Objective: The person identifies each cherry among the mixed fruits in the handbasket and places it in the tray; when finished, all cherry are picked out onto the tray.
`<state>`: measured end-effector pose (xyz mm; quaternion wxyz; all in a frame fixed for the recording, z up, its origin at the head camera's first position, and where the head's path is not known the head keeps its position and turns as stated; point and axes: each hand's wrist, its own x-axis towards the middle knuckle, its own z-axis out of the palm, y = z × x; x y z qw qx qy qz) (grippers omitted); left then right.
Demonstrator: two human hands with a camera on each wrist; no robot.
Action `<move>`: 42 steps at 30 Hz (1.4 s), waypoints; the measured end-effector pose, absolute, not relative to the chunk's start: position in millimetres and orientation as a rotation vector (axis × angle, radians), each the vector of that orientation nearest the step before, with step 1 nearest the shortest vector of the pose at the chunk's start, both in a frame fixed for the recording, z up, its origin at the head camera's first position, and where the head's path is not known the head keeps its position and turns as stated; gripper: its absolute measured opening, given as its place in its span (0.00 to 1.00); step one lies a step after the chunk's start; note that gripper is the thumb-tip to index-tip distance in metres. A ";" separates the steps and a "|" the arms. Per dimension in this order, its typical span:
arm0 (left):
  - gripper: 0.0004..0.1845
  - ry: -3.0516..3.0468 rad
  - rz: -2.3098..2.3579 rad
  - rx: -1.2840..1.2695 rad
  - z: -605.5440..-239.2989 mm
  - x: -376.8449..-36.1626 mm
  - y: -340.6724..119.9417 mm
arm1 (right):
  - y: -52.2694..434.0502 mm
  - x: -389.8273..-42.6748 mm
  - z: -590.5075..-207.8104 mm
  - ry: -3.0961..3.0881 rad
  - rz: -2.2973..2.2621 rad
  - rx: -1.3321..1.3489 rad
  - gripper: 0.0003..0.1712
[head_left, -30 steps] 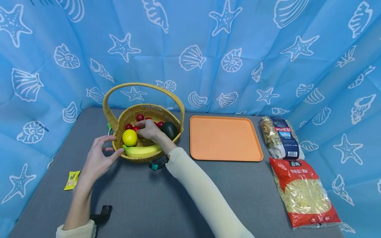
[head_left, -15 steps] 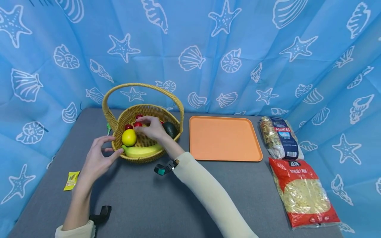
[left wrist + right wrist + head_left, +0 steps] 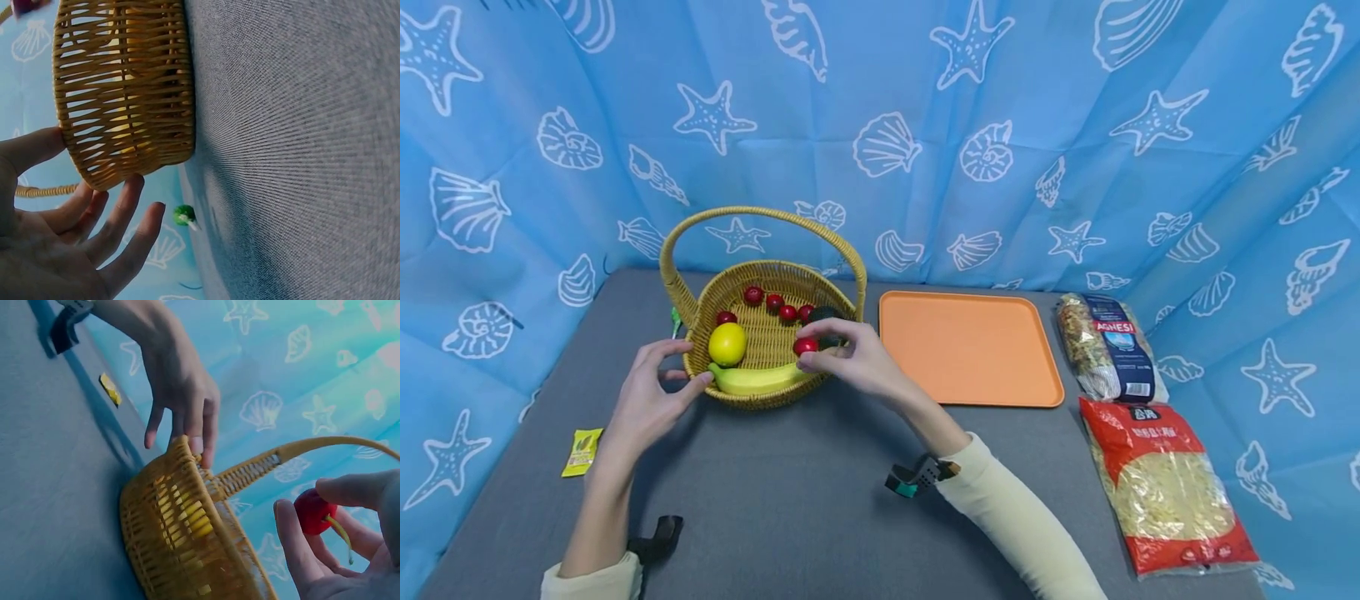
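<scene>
A wicker basket point(image 3: 760, 403) with a tall handle stands at the left of the table. In it lie a banana point(image 3: 756, 381), a yellow lemon-like fruit point(image 3: 727, 344), several dark red cherries point(image 3: 753, 295) and a dark green avocado-like fruit, partly hidden by my right hand. My left hand point(image 3: 651, 396) grips the basket's left side, thumb and fingers spread at its rim. Between thumb and fingertips, my right hand point(image 3: 868, 358) pinches a red cherry point(image 3: 312, 511) with a greenish stem, raised above the basket's rim at the front right.
An orange tray point(image 3: 970, 348) lies right of the basket. Farther right are a pasta bag point(image 3: 1108, 346) and a red-and-clear bag point(image 3: 1172, 487). A small yellow packet point(image 3: 582, 452) sits at left, and a green ball on a white stick point(image 3: 184, 215) lies behind the basket's left side.
My right hand has picked up a cherry from the middle of the basket and carried it right and toward me, to the front right rim. The left hand stays at the basket.
</scene>
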<state>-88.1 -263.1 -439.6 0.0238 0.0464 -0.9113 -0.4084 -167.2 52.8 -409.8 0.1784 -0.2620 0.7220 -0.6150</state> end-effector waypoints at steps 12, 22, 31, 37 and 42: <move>0.34 -2.811 -1.268 0.155 -438.3 -87.8 -260.8 | 140.7 -153.4 -415.8 2.306 -1.739 -0.768 0.19; 0.34 -2.820 -1.260 0.173 -438.0 -88.5 -260.1 | 163.1 -183.8 -445.5 2.547 -1.654 -0.509 0.21; 0.33 -2.818 -1.247 0.178 -437.2 -88.1 -259.2 | 164.9 -221.8 -466.7 2.646 -1.516 -0.367 0.20; 0.34 -2.829 -1.255 0.177 -437.7 -88.6 -259.8 | 158.2 -250.2 -471.7 2.709 -1.401 -0.387 0.21; 0.34 -2.825 -1.251 0.168 -438.1 -88.1 -260.6 | 153.3 -265.1 -475.2 2.690 -1.395 -0.377 0.22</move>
